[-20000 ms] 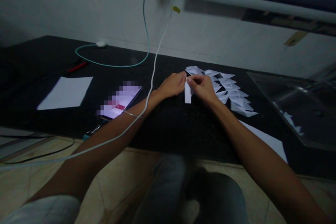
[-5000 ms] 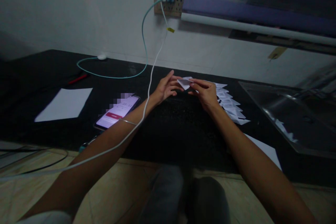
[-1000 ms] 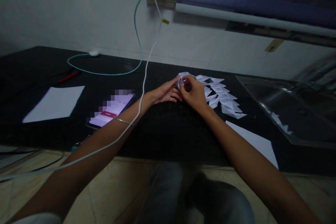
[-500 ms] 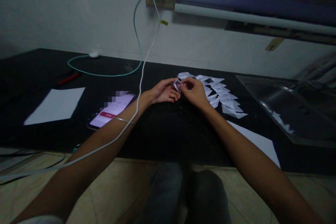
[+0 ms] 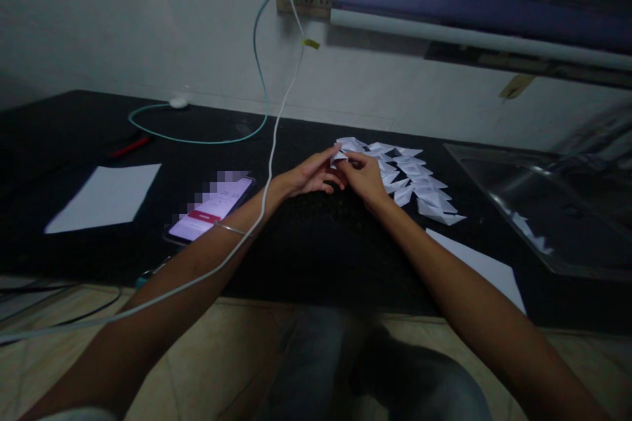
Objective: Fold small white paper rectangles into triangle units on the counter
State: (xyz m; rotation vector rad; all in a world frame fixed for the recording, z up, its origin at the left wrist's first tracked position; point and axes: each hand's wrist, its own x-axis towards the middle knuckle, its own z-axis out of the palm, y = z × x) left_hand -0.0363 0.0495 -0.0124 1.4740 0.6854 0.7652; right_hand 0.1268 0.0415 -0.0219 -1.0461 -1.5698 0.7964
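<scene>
Between my two hands is a small folded piece of white paper, partly covered by fingers. My left hand pinches it from the left with thumb and forefinger, its other fingers loosely curled below. From the right, my right hand grips the same piece with its fingertips. Just beyond and to the right of my right hand lie several folded white paper pieces, pointed at the ends and set close together in rows on the black counter.
A flat white sheet and a lit phone lie on the left. Another sheet is under my right forearm. A white cable crosses my left forearm. The sink is at right; a teal cable loops behind.
My hands have shifted slightly, and the folded paper has turned between my fingers, showing less of its inner side. Below the counter, my right knee has swung to the right.
</scene>
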